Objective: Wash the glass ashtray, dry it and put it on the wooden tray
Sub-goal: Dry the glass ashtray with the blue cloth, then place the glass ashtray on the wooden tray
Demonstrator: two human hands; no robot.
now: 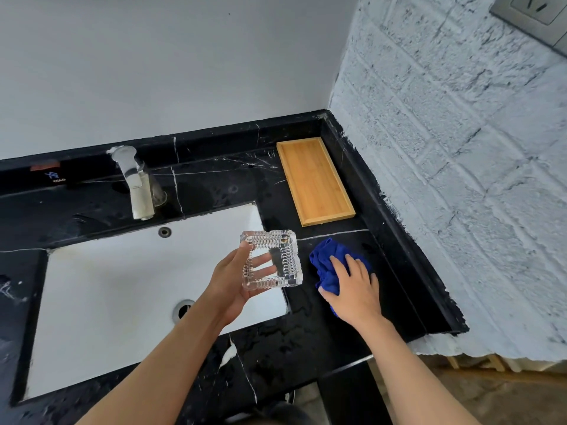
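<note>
Black marble counter (214, 179) with thin white veins runs along a plain white wall and meets a whitewashed brick wall (445, 148) on the right. Set into it at the left is a white rectangular sink basin (122, 286), with a chrome faucet (138, 185) standing behind its far edge. Over the basin's right end, the left hand (233, 280) holds the square clear glass ashtray (271, 260) tilted up off the surface — its fingers (260, 262) are spread behind the base and show through the glass, thumb on the near left rim. Just to the right, a crumpled blue cloth (326, 259) lies on the counter, and the right hand (352, 286) rests on top of it, fingers slightly spread and pressing down, not yet closed around it. Beyond the cloth, well apart from the ashtray, a shallow rectangular wooden tray (316, 179) sits by the corner — nothing in it.
</note>
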